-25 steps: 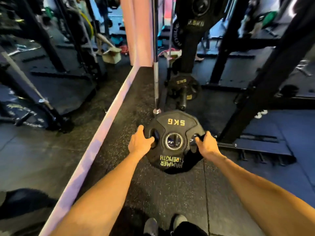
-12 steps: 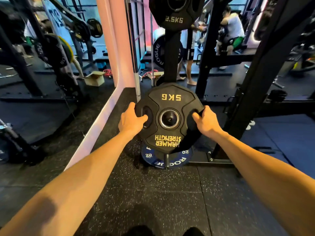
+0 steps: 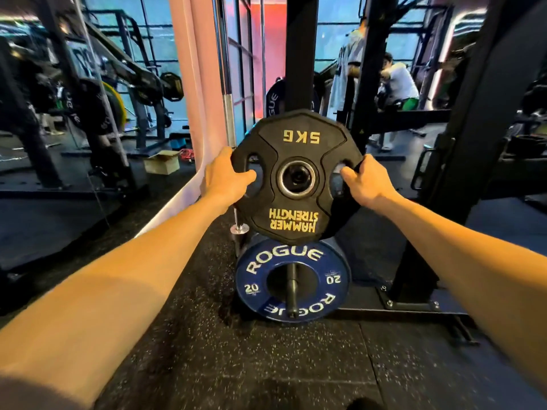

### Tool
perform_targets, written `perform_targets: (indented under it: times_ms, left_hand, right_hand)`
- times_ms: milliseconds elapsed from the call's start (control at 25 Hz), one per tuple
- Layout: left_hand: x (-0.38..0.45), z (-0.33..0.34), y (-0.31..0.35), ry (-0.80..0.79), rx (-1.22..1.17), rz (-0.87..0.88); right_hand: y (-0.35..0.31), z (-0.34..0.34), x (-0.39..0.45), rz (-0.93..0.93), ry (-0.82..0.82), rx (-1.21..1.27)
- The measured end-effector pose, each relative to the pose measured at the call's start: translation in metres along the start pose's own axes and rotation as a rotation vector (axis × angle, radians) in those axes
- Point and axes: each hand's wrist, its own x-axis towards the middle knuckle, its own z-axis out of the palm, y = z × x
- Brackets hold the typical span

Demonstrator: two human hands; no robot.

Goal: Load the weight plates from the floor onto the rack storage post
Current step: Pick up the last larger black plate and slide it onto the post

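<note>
Gym w/ black speckled rubber floor (image 3: 236, 365); pale pink pillar (image 3: 195, 84) left of centre, its pink base strip running along the floor. Big windows (image 3: 154, 48) at back give bluish light, red panel (image 3: 273, 39) btwn them. Cardboard box (image 3: 162, 162) on floor by pillar; machines (image 3: 97, 93) far left, two people (image 3: 396, 84) at back right.
</note>
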Motion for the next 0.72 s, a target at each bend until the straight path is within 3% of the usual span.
perform_targets:
  times_ms: [320,720]
  left_hand:
    - [0.012,0.022,-0.018,0.137,-0.072,0.188]
    - [0.060,0.053,-0.030,0.085,-0.041,0.188]
  right_hand:
    - [0.016,0.019,0.019,-0.109,0.109,0.026]
    - [0.022,0.033,0.056,-0.020,0.086,0.037]
